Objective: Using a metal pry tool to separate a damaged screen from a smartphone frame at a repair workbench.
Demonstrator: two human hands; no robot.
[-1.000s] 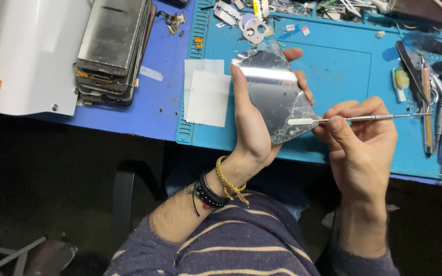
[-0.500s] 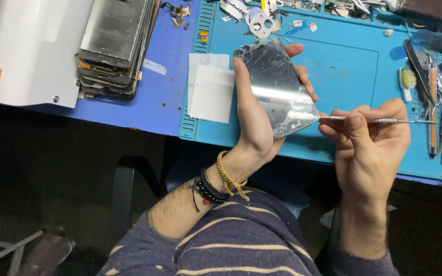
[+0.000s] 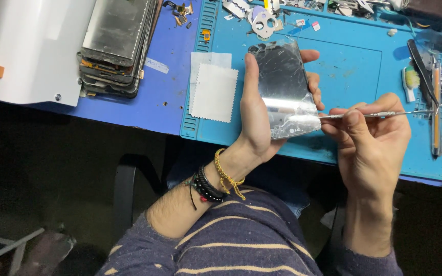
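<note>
Left hand: wrapped around a cracked phone screen, holding it above the blue mat.
Right hand: pinching a thin metal tool, its tip touching the screen's lower right edge.
Nearby: white cloth left of the screen; stack of phone panels further left.
</note>
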